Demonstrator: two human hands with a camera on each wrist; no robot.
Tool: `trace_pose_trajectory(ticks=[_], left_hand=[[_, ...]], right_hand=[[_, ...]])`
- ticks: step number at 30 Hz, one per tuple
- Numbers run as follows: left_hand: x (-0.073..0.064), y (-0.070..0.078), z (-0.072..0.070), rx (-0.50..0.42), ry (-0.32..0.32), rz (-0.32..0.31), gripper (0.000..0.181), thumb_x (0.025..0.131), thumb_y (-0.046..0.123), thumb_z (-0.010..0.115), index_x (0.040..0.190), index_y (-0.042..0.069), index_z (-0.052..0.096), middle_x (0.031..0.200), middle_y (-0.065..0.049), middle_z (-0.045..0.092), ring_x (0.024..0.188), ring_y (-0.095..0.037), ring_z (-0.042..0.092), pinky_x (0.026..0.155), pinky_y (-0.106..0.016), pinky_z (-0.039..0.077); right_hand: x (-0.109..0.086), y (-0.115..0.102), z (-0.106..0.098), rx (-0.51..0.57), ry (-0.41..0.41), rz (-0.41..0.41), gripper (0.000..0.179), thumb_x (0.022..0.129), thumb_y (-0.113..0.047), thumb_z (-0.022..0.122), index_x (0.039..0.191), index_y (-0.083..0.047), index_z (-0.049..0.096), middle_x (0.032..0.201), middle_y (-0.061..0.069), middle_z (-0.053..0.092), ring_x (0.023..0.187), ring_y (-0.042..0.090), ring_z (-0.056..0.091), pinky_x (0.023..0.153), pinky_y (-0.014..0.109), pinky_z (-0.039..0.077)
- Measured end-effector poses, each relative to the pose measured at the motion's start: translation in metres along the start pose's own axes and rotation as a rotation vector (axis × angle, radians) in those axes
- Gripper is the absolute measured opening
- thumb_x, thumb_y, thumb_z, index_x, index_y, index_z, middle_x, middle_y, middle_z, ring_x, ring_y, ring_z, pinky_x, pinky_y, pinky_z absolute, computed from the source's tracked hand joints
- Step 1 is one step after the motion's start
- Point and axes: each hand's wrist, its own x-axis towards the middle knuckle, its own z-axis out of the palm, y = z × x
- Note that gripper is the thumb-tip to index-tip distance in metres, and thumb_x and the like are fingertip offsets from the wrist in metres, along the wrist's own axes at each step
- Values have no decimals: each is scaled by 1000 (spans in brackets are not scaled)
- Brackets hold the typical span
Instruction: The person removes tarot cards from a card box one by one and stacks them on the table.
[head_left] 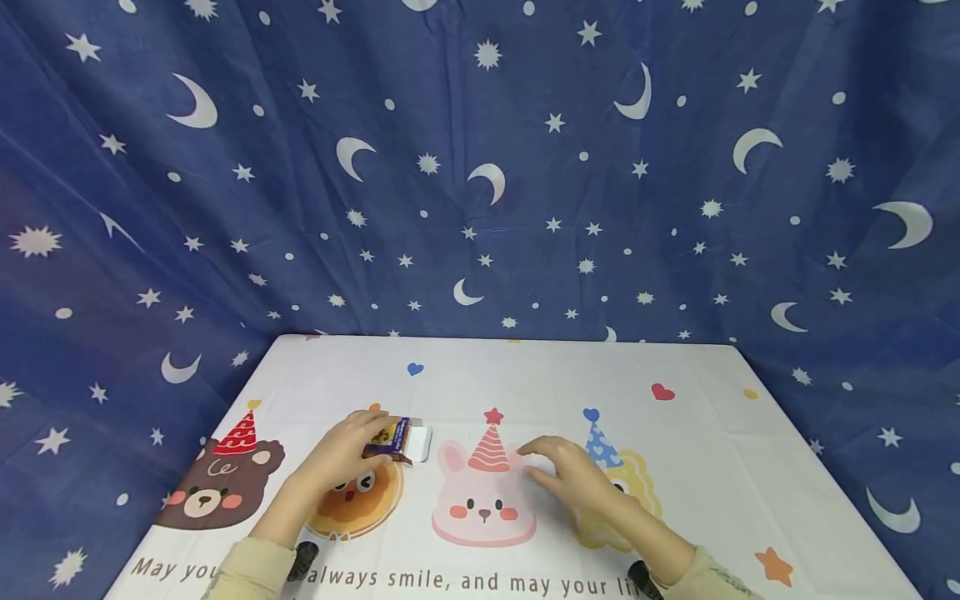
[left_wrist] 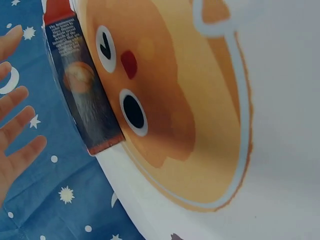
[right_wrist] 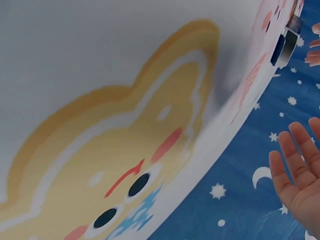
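A small dark blue and red printed cardboard box (head_left: 397, 440) lies on the tablecloth, its white flap (head_left: 420, 444) sticking out to the right. My left hand (head_left: 348, 448) is over the box's left part and hides some of it. In the left wrist view the fingers (left_wrist: 20, 130) are spread, with a gap between them and the box (left_wrist: 82, 82). My right hand (head_left: 570, 475) hovers over the printed rabbit and yellow animal, holding nothing; its fingers (right_wrist: 295, 155) are loosely extended in the right wrist view.
The white tablecloth (head_left: 540, 375) carries printed cartoon animals, hearts and a line of text. A blue curtain (head_left: 450, 217) with moons and stars hangs behind the table and along its sides. Dark wrist devices (head_left: 303, 561) show near both sleeves.
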Motion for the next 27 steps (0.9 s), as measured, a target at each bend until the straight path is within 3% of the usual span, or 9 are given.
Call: trace_pose_trajectory(ticks=[10,14,20,27], left_hand=[[2,-12,-2,-7,-98,-21,78,70,32,81,136,5,48,138,-26,46,125,-47,44,103,-60,35],[3,-16,-1,7,-119,-31,77,71,32,80,136,6,48,139,-25,46,126,-46,43,104,-60,34],[6,-18,1,15,-151,10,77,71,33,81,136,7,48,139,-26,44,126,-48,42,102,-64,33],[6,-27,1,-17,-184,-38,77,72,25,81,138,5,46,142,-25,41,129,-51,35,102,-69,29]], right_hand=[[9,-9,9,272,-27,84,23,88,-12,64,109,-2,66,107,11,69,94,24,65,81,38,54],[12,-12,14,367,-39,99,24,88,-11,63,109,0,64,105,16,69,91,23,66,78,29,54],[10,-14,19,431,-35,102,23,87,-8,62,108,1,64,103,18,69,88,19,66,75,23,53],[12,-17,20,485,-42,118,23,87,-8,62,106,3,64,102,17,69,89,21,66,78,24,54]])
